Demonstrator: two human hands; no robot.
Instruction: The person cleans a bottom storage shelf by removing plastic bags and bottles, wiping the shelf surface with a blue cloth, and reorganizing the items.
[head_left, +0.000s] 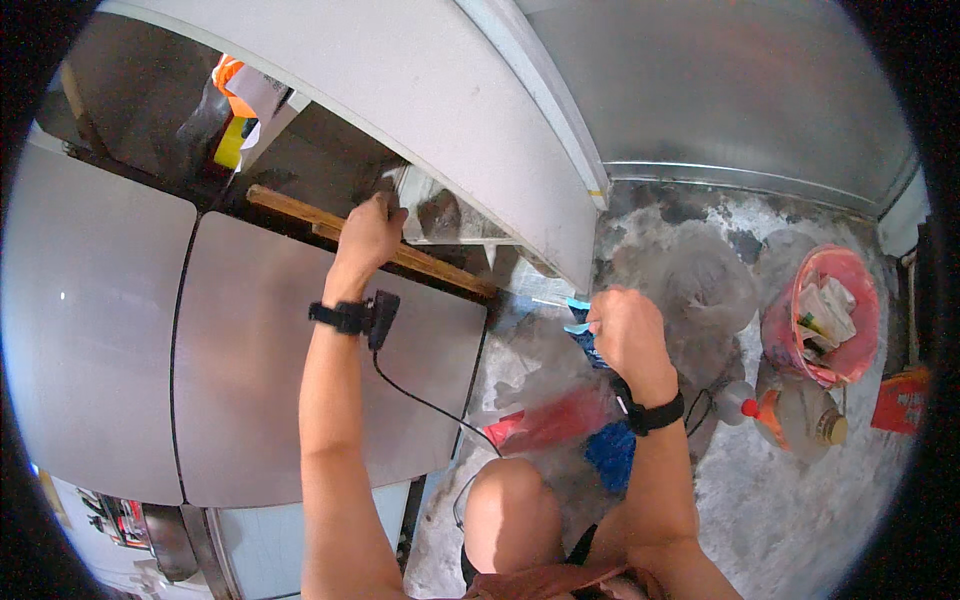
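Observation:
My left hand (373, 231) reaches over a long wooden strip (442, 268) beside the dark gap behind the grey panels, fingers curled; what it touches is hidden. Near its fingertips lies a pale, partly see-through item (427, 202). My right hand (630, 330) is closed on a dark blue packet (585, 341) with light blue edges, held over the floor. Each wrist wears a black strap, and a black cable (420, 399) runs down from the left one. Below the right hand lie a red plastic bag (555, 420) and a blue item (611, 454).
At right stands a pink bin (780, 330) with crumpled waste, beside clear plastic bottles (802, 420) and a clear bag (705, 281). A white panel (450, 97) crosses above my hands. Large grey panels (262, 360) fill the left. Papers and an orange item (225, 75) lie upper left.

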